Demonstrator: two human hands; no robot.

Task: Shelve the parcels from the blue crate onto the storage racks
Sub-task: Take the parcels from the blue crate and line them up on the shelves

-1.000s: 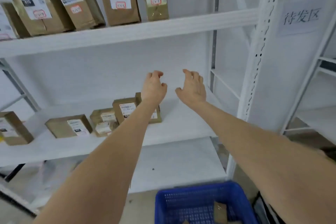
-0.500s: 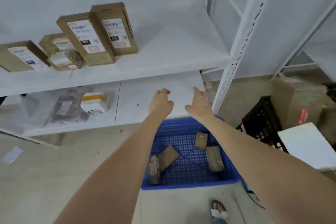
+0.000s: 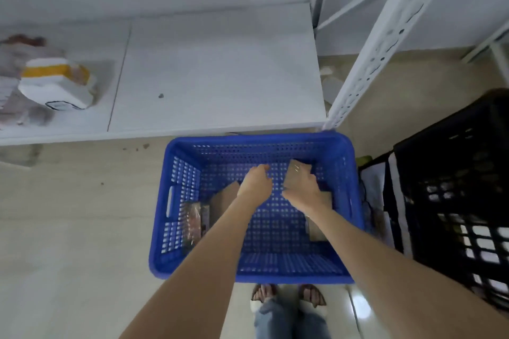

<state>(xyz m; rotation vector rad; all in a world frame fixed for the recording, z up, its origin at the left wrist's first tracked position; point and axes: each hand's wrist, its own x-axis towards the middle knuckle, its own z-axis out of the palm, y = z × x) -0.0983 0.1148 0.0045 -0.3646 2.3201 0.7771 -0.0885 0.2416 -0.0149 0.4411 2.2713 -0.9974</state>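
Both hands reach into blue crate [image 3: 176, 228]; right hand [image 3: 301, 187] touches parcel [image 3: 296, 173].

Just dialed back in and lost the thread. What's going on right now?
A person is bent over the blue crate on the floor, both hands down inside it. The right hand is at a small brown parcel near the far side, seemingly gripping it; the left hand hovers with nothing in it. Other parcels lie in the crate: a brown box and a clear-wrapped packet on the left. The low shelf beyond the crate has free space.
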